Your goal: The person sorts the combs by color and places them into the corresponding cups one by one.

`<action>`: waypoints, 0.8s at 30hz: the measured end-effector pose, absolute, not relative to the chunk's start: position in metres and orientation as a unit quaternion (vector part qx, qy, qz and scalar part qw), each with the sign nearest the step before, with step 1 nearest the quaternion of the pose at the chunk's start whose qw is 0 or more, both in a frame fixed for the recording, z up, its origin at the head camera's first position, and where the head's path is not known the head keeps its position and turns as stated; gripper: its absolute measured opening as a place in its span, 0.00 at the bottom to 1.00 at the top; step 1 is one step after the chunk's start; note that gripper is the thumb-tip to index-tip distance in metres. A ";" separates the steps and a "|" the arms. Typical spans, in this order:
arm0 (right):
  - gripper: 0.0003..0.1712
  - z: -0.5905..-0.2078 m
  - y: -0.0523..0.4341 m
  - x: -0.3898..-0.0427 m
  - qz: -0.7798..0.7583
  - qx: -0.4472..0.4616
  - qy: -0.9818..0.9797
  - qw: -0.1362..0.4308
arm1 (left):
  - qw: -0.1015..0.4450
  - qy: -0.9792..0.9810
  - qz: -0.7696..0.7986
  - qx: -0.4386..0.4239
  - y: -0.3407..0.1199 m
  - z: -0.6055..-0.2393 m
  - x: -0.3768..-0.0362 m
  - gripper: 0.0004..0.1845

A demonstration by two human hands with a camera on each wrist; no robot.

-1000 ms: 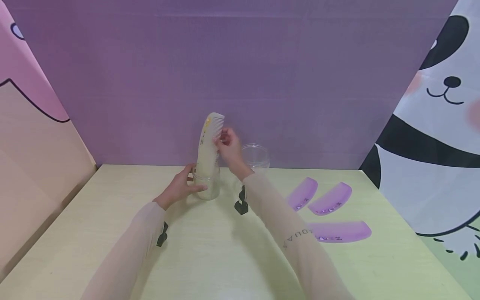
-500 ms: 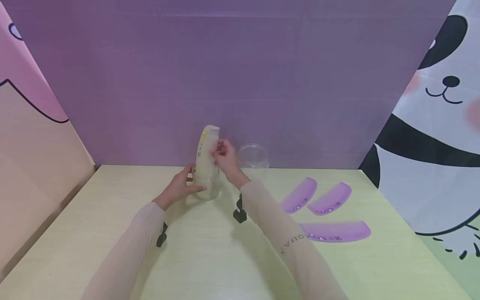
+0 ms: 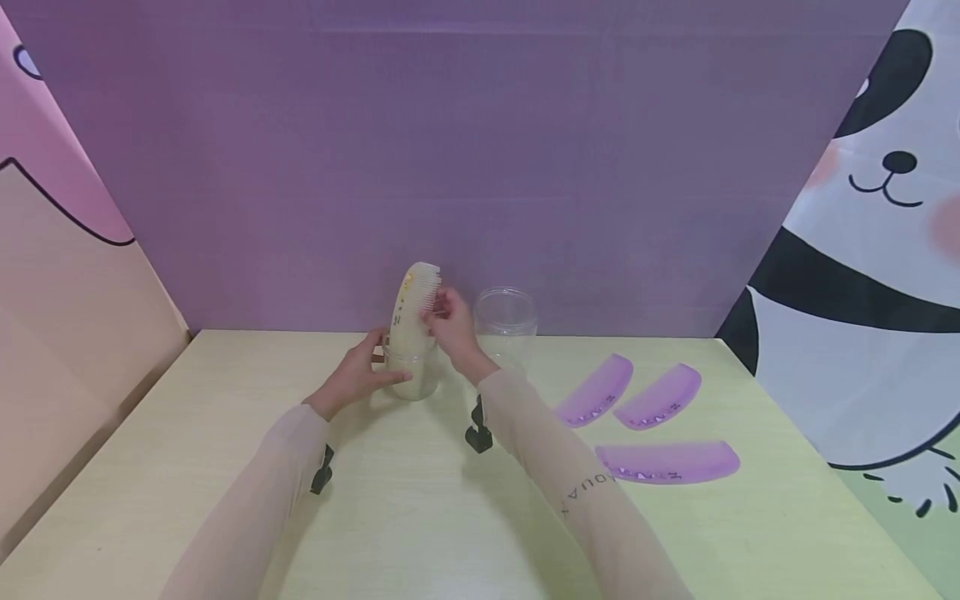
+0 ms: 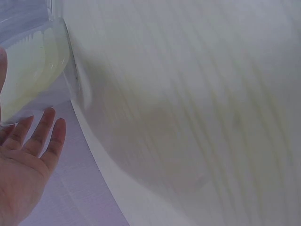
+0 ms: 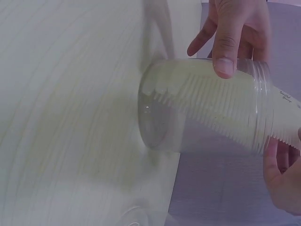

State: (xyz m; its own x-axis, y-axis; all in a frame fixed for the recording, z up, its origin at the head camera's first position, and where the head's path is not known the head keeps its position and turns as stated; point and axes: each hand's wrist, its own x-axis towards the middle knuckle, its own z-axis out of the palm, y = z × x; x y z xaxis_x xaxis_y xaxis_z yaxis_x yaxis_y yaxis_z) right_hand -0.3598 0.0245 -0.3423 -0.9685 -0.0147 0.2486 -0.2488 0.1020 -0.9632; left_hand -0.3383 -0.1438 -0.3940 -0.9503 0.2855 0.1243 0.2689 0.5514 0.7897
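Observation:
A cream comb (image 3: 411,310) with a yellow pattern stands tilted in a clear plastic jar (image 5: 162,125), its upper part above the rim. My right hand (image 3: 454,327) pinches the comb at its toothed side, fingertips close over the rim. Around the jar's left side, my left hand (image 3: 352,377) holds it steady, thumb across the front and fingers behind. In the right wrist view the comb's lower end (image 5: 211,96) reaches down near the jar's bottom, teeth showing through the wall. The left wrist view shows the left hand's spread fingers (image 4: 41,132) along the jar.
A second clear jar (image 3: 507,315) stands just right of the right hand, partly behind the wrist. Three purple combs (image 3: 667,464) lie on the right of the pale table (image 3: 420,517), one partly under the right sleeve. A purple backdrop (image 3: 480,167) rises behind the table.
The cream comb has slid down into the jar, with the right hand lowering along with it. The left hand and the jar have stayed in place.

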 end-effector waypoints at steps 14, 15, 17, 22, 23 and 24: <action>0.16 -0.343 0.025 -0.360 0.636 0.082 -0.760 0.107 | 0.003 0.880 0.445 0.163 -0.145 -0.395 -0.340 0.45; 0.16 -0.343 0.025 -0.360 0.635 0.081 -0.761 0.106 | 0.001 0.880 0.445 0.165 -0.145 -0.394 -0.340 0.45; 0.17 -0.343 0.025 -0.361 0.632 0.079 -0.764 0.106 | -0.003 0.879 0.446 0.169 -0.145 -0.395 -0.339 0.45; 0.18 -0.343 0.026 -0.362 0.622 0.074 -0.771 0.111 | -0.011 0.879 0.443 0.175 -0.145 -0.394 -0.337 0.46; 0.19 -0.343 0.026 -0.363 0.622 0.074 -0.772 0.113 | -0.010 0.879 0.443 0.174 -0.145 -0.394 -0.337 0.46; 0.19 -0.343 0.026 -0.363 0.620 0.073 -0.772 0.115 | -0.008 0.880 0.443 0.172 -0.145 -0.393 -0.337 0.46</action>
State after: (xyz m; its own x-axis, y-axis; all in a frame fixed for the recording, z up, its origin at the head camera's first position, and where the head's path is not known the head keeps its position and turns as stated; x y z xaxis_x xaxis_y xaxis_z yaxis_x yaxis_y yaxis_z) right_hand -0.3627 0.0255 -0.3429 -0.9628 0.0297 0.2686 -0.2558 0.2196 -0.9414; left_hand -0.3372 -0.1451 -0.3934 -0.9406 0.2960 0.1663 0.3099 0.5486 0.7765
